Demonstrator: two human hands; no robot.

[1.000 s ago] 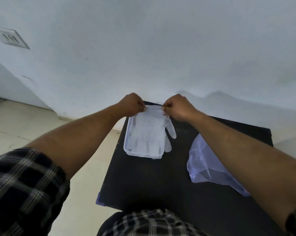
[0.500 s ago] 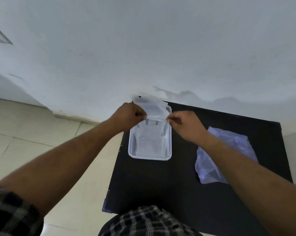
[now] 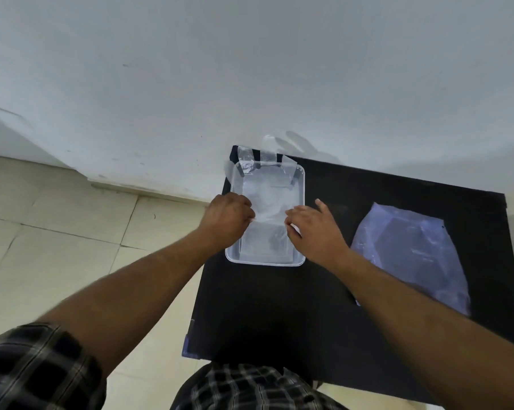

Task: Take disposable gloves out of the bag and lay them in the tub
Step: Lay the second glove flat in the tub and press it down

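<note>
both hands pinch the glove (image 3: 269, 202) flat across the tub (image 3: 266, 263), left hand (image 3: 227, 221) at nine o'clock, right hand (image 3: 312, 229) at three; bag (image 3: 412, 250) waits aside on the surface (image 3: 264, 315).

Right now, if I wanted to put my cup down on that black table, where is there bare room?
The widest bare patch of the black table lies between the clear plastic tub and the near edge. A narrower strip separates tub from the bluish plastic bag. Around the tub it is crowded: left hand, right hand, thin transparent glove.
</note>
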